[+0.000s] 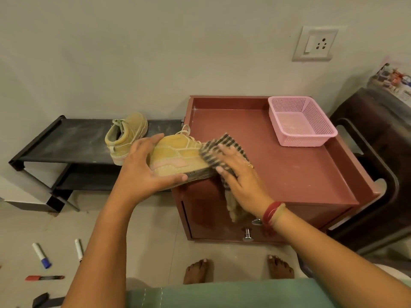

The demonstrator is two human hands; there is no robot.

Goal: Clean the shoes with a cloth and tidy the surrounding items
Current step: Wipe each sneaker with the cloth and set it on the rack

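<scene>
Tan shoe [178, 156] hangs over the cabinet's [289, 170] left edge, its heel gripped by the left hand [144, 167], thumb under the sole. Its long axis runs left to right, toe toward the right hand [240, 174], whose flat, spread fingers press the cloth [213, 147] onto the toe. Second shoe [126, 136] sits behind on the rack [73, 141]; basket [298, 142] stands well apart; markers [41, 255] litter the floor.

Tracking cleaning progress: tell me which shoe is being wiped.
The shoe held in the left hand, cloth on its toe; the other stands on the black rack.
</scene>
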